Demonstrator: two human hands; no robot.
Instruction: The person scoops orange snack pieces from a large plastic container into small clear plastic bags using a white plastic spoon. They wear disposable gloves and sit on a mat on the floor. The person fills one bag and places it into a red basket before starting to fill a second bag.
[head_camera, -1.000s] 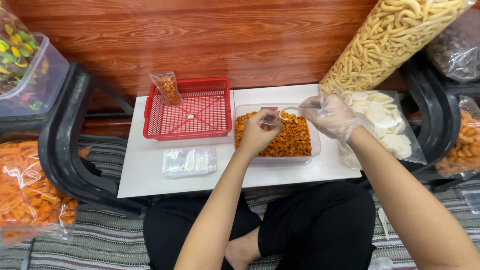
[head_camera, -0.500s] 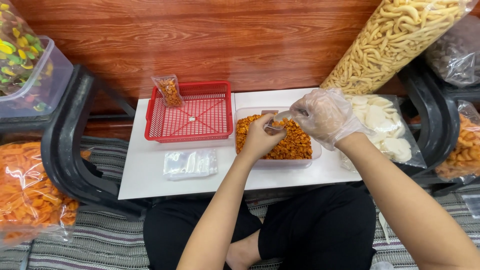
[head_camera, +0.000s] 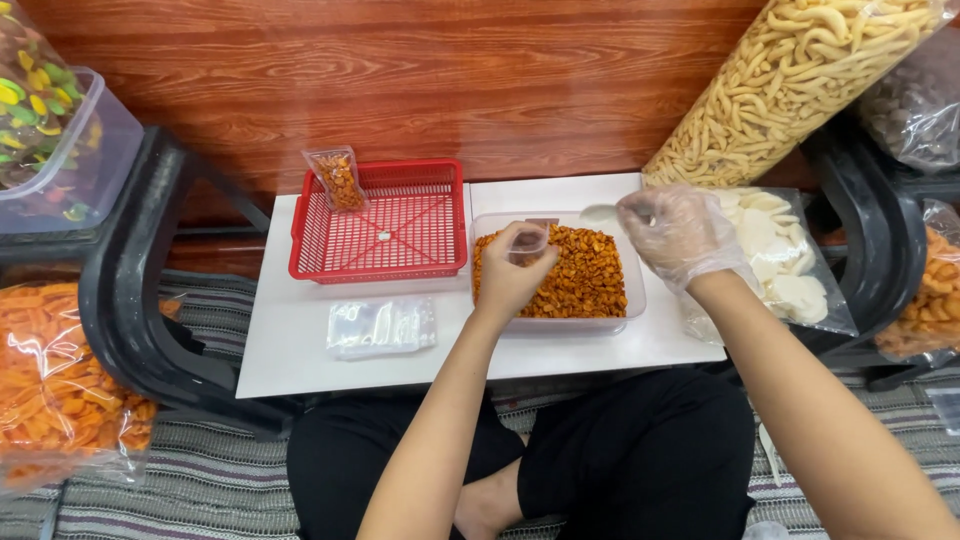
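At your far left a clear bin (head_camera: 95, 160) of coloured snacks sits above a bag of orange crisps (head_camera: 60, 390). On the white table (head_camera: 300, 350) a red basket (head_camera: 385, 225) stands with one filled packet (head_camera: 338, 178) leaning at its back left corner. A stack of empty bags (head_camera: 382, 326) lies in front of the basket, apart from it.

Your left hand (head_camera: 512, 272) is closed around a small bag (head_camera: 527, 243), holding it over the near left part of the clear tub (head_camera: 632, 270) of orange snack. Your right hand (head_camera: 680, 235), in a thin clear glove, grips a white spoon (head_camera: 598, 213) at the tub's back right corner, raised above the snack and just beside the bag's side of the tub; what the spoon carries you cannot tell.

To the right of the tub lies a bag of white chips (head_camera: 775, 255), and above it leans a tall bag of pale sticks (head_camera: 790, 85).
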